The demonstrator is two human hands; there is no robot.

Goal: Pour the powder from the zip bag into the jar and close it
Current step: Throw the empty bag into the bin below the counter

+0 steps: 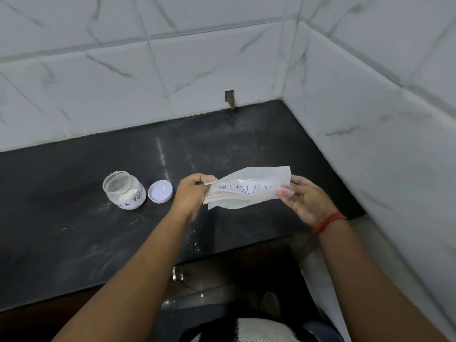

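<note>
Two hands pinch zip bag [249, 190] ends, fingers [287, 192] curled, jar [123, 190] left

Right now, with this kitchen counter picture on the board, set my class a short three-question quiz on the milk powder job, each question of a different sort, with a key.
1. True or false: the lid is screwed onto the jar.
2. Multiple choice: the zip bag is held by A) the left hand alone, B) the right hand alone, C) both hands.
3. Short answer: what is inside the jar?

Key
1. False: it lies on the counter just right of the open jar.
2. C: one hand at each end, above the counter.
3. White powder at the bottom.
</note>
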